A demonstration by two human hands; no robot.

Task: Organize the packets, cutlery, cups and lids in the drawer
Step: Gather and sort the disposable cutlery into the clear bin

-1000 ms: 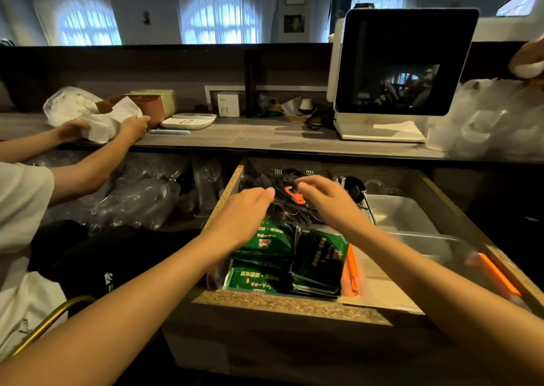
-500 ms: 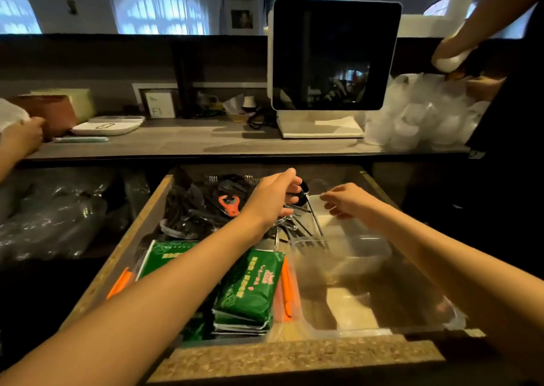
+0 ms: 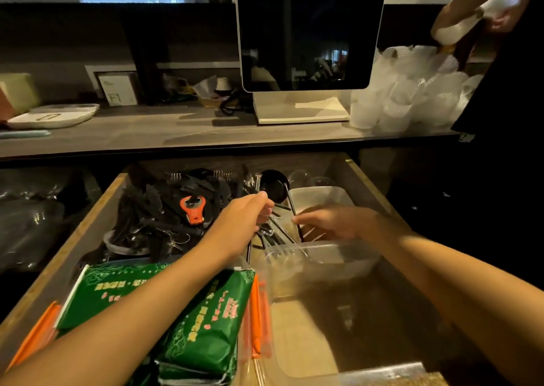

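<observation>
- The left hand (image 3: 244,223) has closed round a bunch of metal cutlery (image 3: 276,229), lifted beside the clear tub (image 3: 323,256).
- The right hand (image 3: 332,223) has moved over the tub, fingers loose, holding nothing.
- The green packets (image 3: 206,326) lie near the tub; sorting has only begun.

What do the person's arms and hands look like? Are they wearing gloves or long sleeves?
No gloves and no long sleeves. Both forearms are bare from the bottom edge of the picture to the fingers. The left hand and the right hand are bare too, with no rings, watch or bracelets that I can see. The right hand is a bit blurred.
</observation>
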